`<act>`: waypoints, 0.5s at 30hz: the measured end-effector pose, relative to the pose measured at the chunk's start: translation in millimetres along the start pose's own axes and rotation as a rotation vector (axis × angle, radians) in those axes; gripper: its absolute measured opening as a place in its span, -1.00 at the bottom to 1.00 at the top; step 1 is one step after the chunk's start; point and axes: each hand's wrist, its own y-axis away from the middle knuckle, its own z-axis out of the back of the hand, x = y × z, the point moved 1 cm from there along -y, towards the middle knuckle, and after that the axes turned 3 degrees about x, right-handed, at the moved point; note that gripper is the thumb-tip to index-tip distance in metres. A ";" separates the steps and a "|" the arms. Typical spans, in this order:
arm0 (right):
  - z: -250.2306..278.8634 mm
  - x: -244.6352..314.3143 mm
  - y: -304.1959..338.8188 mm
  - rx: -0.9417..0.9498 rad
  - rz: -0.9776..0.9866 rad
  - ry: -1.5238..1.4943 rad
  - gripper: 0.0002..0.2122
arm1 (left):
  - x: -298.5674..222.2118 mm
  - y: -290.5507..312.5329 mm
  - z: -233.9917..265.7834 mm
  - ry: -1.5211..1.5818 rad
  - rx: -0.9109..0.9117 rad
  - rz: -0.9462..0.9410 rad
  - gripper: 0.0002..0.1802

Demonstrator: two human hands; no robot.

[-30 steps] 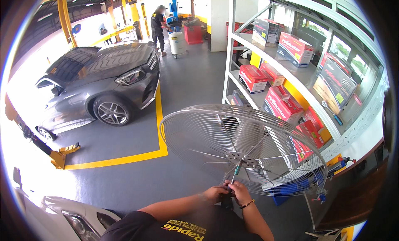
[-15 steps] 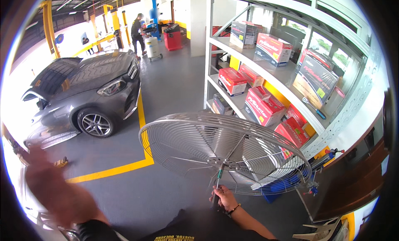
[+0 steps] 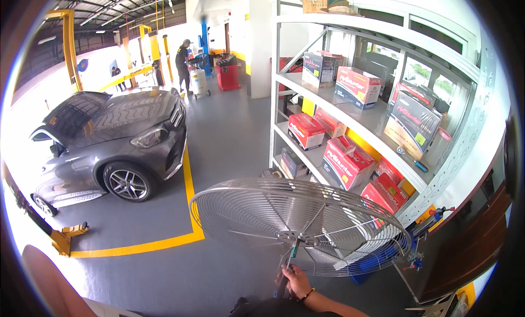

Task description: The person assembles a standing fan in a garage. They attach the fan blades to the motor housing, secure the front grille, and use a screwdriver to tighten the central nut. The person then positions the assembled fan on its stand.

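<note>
Fan, cage tilted, stands well apart from the left arm, whose hand is out of view. Nearer, the right hand sits just below the hub, fingers clamped on 1 green-topped rod, long axis running up toward it.

The fan cage, lower centre, is silvery with concentric rings. The left-hand car is dark grey — the floor line below, yellow. Right of centre, a box shows red and white.
</note>
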 end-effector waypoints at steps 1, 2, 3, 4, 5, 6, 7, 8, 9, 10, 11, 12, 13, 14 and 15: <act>2.3 1.5 2.6 0.004 -0.015 0.015 -0.72 | 2.9 -3.9 -1.1 0.001 -0.004 0.001 -0.70; 7.2 -0.1 1.9 0.001 -0.023 0.051 -0.71 | 4.4 -6.6 -4.7 0.015 -0.005 -0.002 -0.71; 14.4 -4.0 -0.7 -0.003 -0.030 0.086 -0.71 | 5.0 -9.0 -4.9 0.015 -0.005 -0.009 -0.71; 20.3 -7.2 -0.3 -0.009 -0.036 0.123 -0.71 | 4.0 -7.7 -9.1 0.034 0.005 -0.015 -0.72; 7.4 -9.1 -7.3 0.025 -0.023 0.062 -0.71 | 0.7 0.0 8.2 -0.013 0.021 0.006 -0.72; 3.0 -8.7 2.2 0.008 -0.004 0.011 -0.71 | -1.3 1.8 5.9 -0.015 0.027 0.015 -0.73; 0.2 -9.0 6.3 -0.008 0.013 -0.038 -0.71 | -1.2 4.2 5.1 -0.017 0.027 0.017 -0.73; -0.1 -10.2 1.6 0.002 0.025 -0.039 -0.69 | 0.1 3.0 6.5 -0.019 0.022 0.015 -0.73; 2.3 -12.1 0.1 -0.005 0.027 -0.042 -0.69 | 1.6 1.3 7.8 -0.020 0.020 0.011 -0.74; 5.2 -15.5 -0.7 -0.009 0.028 -0.045 -0.68 | 2.7 2.0 6.0 -0.014 0.031 0.010 -0.74; 8.5 -17.9 -0.5 -0.011 0.028 -0.048 -0.68 | 2.7 4.1 3.9 -0.007 0.040 0.011 -0.75; 4.7 -20.4 2.1 -0.010 0.024 -0.057 -0.68 | 1.4 0.5 3.3 -0.014 0.054 0.002 -0.75; 1.4 -13.8 6.0 -0.004 0.036 -0.058 -0.69 | -0.2 -0.4 3.7 -0.011 0.058 -0.003 -0.76; 0.7 -9.6 4.6 0.002 0.047 -0.059 -0.69 | -0.6 -0.9 4.0 -0.010 0.063 -0.006 -0.76; 5.0 -13.3 1.7 0.002 0.050 -0.078 -0.69 | -1.9 -0.5 5.5 -0.013 0.067 -0.013 -0.76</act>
